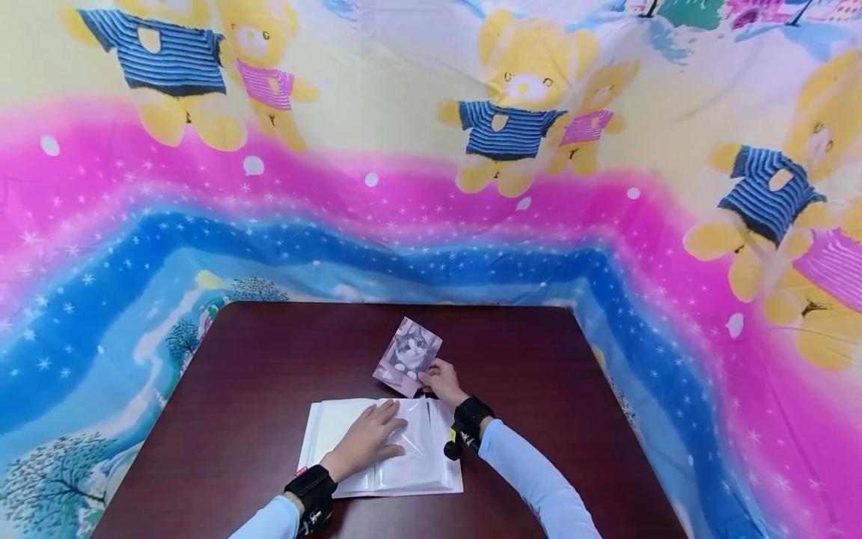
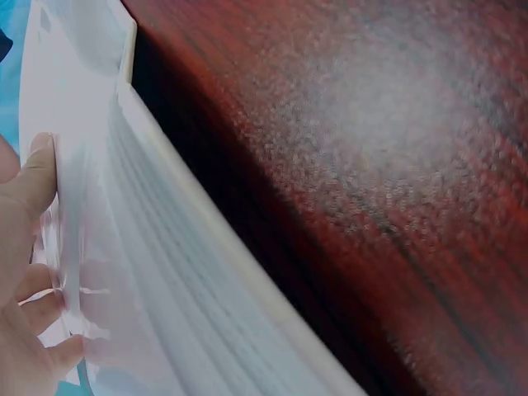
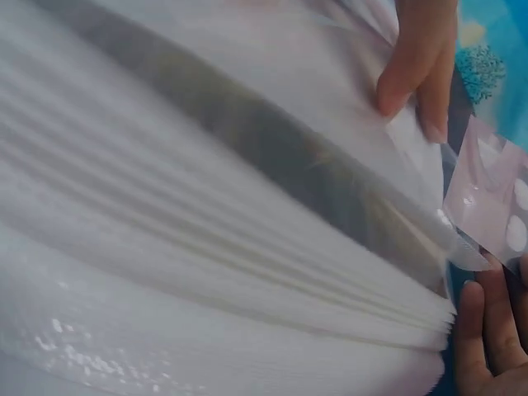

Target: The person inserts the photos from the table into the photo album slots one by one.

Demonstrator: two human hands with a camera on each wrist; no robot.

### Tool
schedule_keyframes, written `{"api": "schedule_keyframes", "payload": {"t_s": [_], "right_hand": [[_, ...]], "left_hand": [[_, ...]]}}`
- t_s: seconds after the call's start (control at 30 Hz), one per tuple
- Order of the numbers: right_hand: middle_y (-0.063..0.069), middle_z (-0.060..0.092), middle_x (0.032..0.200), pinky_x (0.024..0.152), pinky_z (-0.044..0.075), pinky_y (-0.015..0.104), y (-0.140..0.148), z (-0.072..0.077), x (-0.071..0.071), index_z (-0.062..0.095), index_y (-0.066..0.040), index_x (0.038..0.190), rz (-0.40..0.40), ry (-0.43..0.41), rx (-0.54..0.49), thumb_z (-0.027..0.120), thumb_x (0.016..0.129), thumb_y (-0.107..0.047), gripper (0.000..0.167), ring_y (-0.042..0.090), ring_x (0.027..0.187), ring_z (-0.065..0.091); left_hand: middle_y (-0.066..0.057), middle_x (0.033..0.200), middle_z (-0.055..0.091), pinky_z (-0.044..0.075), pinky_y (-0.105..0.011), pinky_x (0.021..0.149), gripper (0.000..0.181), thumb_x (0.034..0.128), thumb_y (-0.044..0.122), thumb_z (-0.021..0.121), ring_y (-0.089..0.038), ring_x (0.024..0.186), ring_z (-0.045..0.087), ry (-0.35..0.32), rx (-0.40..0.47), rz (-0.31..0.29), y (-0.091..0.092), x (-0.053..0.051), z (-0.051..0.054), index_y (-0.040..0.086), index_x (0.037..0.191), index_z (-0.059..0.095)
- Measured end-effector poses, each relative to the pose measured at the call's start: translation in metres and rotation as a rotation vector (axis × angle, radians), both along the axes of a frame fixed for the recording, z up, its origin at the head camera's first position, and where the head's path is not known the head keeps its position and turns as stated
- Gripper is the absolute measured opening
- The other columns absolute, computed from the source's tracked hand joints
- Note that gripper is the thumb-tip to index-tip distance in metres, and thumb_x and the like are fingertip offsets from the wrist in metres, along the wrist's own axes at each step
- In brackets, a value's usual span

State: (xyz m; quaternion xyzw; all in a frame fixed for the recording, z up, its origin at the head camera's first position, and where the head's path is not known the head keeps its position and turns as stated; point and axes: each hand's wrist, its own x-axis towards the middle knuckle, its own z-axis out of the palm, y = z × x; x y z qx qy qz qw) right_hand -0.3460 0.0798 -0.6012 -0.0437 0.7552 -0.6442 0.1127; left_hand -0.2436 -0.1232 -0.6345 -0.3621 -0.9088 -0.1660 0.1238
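An open photo album (image 1: 346, 419) with white pages and clear plastic sleeves lies near the table's front. My left hand (image 1: 367, 442) rests on its pages with fingers spread; the left wrist view shows that hand (image 2: 29, 272) against a clear sleeve (image 2: 99, 322). Just beyond the album's far edge, my right hand (image 1: 444, 383) pinches a cat photo (image 1: 408, 355) by its lower right side. In the right wrist view the photo (image 3: 483, 198) is cut off by the frame, beside the right fingers (image 3: 472, 330) and the album's stacked page edges (image 3: 330, 289).
The dark reddish-brown table (image 1: 289, 344) reaches back to a hanging cloth (image 1: 404, 209) printed with bears, which surrounds it at the back and sides. Black bands with small devices are on both wrists (image 1: 313, 490).
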Motion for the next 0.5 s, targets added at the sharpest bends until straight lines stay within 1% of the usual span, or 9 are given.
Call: {"api": "schedule_keyframes", "payload": {"t_s": [0.07,0.1,0.13,0.17,0.23,0.3,0.33,0.4,0.5], "right_hand": [[0.025,0.064,0.081,0.068,0.058,0.039,0.002,-0.011,-0.005,0.052,0.01,0.092,-0.011,0.008,0.02,0.061,0.094,0.004,0.01,0.037,0.077,0.068],[0.022,0.062,0.077,0.066,0.058,0.038,0.004,-0.016,-0.006,0.051,0.01,0.091,-0.009,0.013,0.025,0.061,0.093,0.005,0.011,0.037,0.076,0.067],[0.017,0.061,0.074,0.064,0.057,0.036,0.006,-0.02,-0.008,0.051,0.007,0.089,-0.009,0.015,0.034,0.062,0.093,0.005,0.011,0.033,0.074,0.067],[0.015,0.061,0.073,0.063,0.057,0.035,0.007,-0.022,-0.008,0.051,0.006,0.088,0.0,0.021,0.04,0.062,0.093,0.005,0.012,0.032,0.073,0.067],[0.016,0.06,0.072,0.063,0.057,0.037,0.011,-0.022,-0.008,0.05,0.005,0.087,0.033,0.051,0.063,0.062,0.092,0.007,0.013,0.034,0.071,0.067],[0.015,0.062,0.072,0.061,0.056,0.034,0.015,-0.02,-0.008,0.052,0.004,0.087,0.063,0.078,0.115,0.063,0.091,0.008,0.012,0.032,0.069,0.067],[0.015,0.064,0.073,0.059,0.054,0.032,0.017,-0.02,-0.008,0.053,0.002,0.087,0.073,0.102,0.149,0.064,0.09,0.007,0.012,0.028,0.067,0.067],[0.014,0.065,0.071,0.056,0.052,0.031,0.021,-0.019,-0.009,0.055,0.003,0.086,0.093,0.161,0.218,0.066,0.089,0.006,0.011,0.027,0.063,0.066],[0.007,0.063,0.067,0.054,0.045,0.027,0.024,-0.019,-0.011,0.058,0.001,0.084,0.111,0.214,0.317,0.068,0.088,0.004,0.011,0.02,0.059,0.061]], "left_hand": [[-0.027,0.137,0.053,0.039,-0.06,0.102,0.049,0.0842,0.042,0.075,-0.043,0.129,0.048,-0.013,-0.011,0.009,0.001,0.001,0.0,0.007,0.118,0.068],[-0.026,0.138,0.053,0.039,-0.06,0.103,0.049,0.0846,0.042,0.074,-0.042,0.13,0.047,-0.017,-0.015,0.011,0.001,0.001,-0.001,0.007,0.118,0.068],[-0.026,0.139,0.052,0.039,-0.059,0.103,0.05,0.085,0.043,0.074,-0.042,0.131,0.047,-0.017,-0.018,0.014,0.001,0.001,-0.001,0.007,0.119,0.068],[-0.027,0.139,0.052,0.039,-0.059,0.103,0.05,0.0851,0.043,0.074,-0.042,0.131,0.046,-0.016,-0.015,0.013,0.001,0.001,-0.001,0.007,0.119,0.068],[-0.028,0.139,0.051,0.04,-0.06,0.102,0.051,0.0847,0.042,0.074,-0.044,0.13,0.047,-0.01,0.0,0.009,0.0,0.0,-0.002,0.006,0.119,0.068],[-0.029,0.139,0.05,0.04,-0.06,0.101,0.052,0.0842,0.041,0.075,-0.045,0.13,0.047,-0.008,0.017,0.007,0.0,0.0,-0.001,0.005,0.12,0.067],[-0.03,0.138,0.05,0.04,-0.061,0.1,0.052,0.084,0.04,0.075,-0.046,0.129,0.047,-0.01,0.03,0.002,-0.001,0.0,0.0,0.004,0.121,0.067],[-0.031,0.139,0.049,0.04,-0.062,0.099,0.054,0.0834,0.039,0.076,-0.047,0.129,0.046,-0.017,0.04,-0.004,0.0,0.0,0.001,0.003,0.122,0.066],[-0.032,0.139,0.048,0.04,-0.061,0.099,0.055,0.0834,0.038,0.076,-0.048,0.129,0.046,-0.024,0.045,-0.011,0.0,0.001,0.003,0.002,0.124,0.066]]}}
